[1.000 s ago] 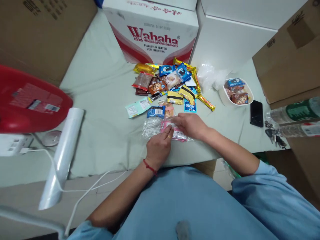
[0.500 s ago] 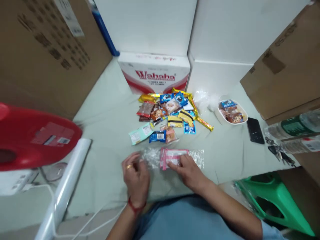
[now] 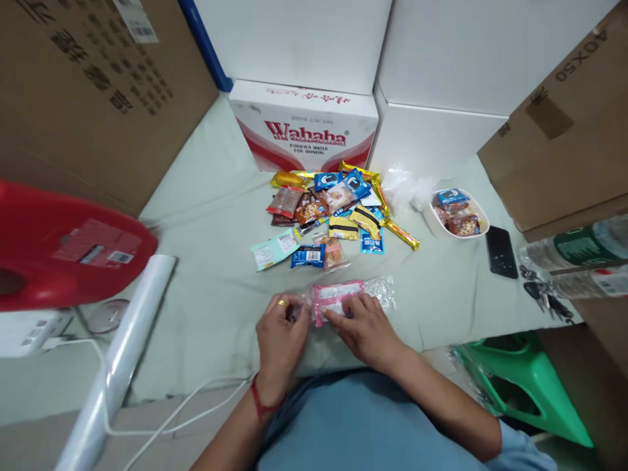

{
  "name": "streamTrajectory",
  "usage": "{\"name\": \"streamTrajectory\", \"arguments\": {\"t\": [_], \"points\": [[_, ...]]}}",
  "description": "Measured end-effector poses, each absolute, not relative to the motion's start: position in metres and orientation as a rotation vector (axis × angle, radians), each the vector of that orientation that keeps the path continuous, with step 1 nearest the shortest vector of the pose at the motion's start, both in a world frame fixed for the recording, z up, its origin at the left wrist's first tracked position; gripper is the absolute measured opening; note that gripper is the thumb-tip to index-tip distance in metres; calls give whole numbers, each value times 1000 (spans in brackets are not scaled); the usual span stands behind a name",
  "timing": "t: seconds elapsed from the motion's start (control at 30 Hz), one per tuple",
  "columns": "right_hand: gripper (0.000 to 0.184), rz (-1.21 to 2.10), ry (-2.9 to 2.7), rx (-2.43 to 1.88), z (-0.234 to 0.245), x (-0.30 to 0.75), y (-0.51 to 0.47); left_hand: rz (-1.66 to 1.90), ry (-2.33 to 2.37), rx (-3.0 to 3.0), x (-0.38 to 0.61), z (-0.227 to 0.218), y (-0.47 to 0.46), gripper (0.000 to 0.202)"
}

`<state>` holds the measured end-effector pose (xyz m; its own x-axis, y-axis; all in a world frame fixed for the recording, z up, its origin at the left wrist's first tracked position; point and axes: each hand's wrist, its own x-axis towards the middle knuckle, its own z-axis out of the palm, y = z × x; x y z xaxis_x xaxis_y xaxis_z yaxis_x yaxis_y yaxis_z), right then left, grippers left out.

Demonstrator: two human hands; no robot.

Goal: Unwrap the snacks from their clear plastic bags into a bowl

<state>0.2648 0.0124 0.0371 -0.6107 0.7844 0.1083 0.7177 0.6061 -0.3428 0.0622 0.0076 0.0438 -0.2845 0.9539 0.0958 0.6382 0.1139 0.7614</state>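
Observation:
A pink-and-white packet (image 3: 337, 292) lies flat on the table in front of me, inside clear crinkled plastic wrap (image 3: 381, 292) that spreads out to its right. My left hand (image 3: 282, 333) pinches the left end of this wrap, its fingers closed and a ring on one of them. My right hand (image 3: 369, 330) rests on the packet's lower right part, fingertips pressed to it and the other fingers curled. Just beyond is a heap of wrapped snacks (image 3: 338, 196), with a mint-green packet (image 3: 275, 250) and a blue packet (image 3: 308, 256) at its near side.
At the right stand a white bowl of snacks (image 3: 483, 230), a phone (image 3: 501, 252), keys (image 3: 544, 297) and bottles (image 3: 589, 247). A Wahaha carton (image 3: 304, 131) backs the heap. To the left are a plastic roll (image 3: 122, 347) and a red object (image 3: 73, 248). A green stool (image 3: 544, 392) stands below.
My left hand has moved right and closed on the wrap, gathering its left end toward the packet. The packet is slightly tilted now. My right hand stays on it.

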Motion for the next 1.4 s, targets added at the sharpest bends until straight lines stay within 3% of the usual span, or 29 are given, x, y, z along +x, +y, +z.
{"name": "streamTrajectory", "arguments": {"t": [0.1,0.23,0.33,0.53,0.73,0.93,1.07,1.17,1.3,1.4], "points": [[50,430,-2566,-1223,37,266,13,1017,1791,1597,80,53,10,17],[46,641,-2471,-1093,45,276,14,929,1681,1848,105,48,1,45],[39,803,-2274,-984,49,291,16,717,1702,2108,116,43,-8,46],[35,318,-1841,-1623,26,319,30,388,1849,2454,118,42,-7,51],[11,580,-1918,-1649,39,325,44,311,1894,2573,114,38,-2,51],[16,715,-1933,-1660,72,286,61,367,1913,2579,114,36,-6,50],[10,787,-1997,-1727,65,244,75,397,1801,2632,117,25,-5,51],[21,796,-2069,-1638,59,232,76,556,1678,2585,105,19,-1,49],[35,723,-2202,-1370,53,238,56,902,1419,2217,71,21,-3,52],[41,538,-2382,-1340,46,237,34,1116,1548,1736,53,22,-8,39]]}}
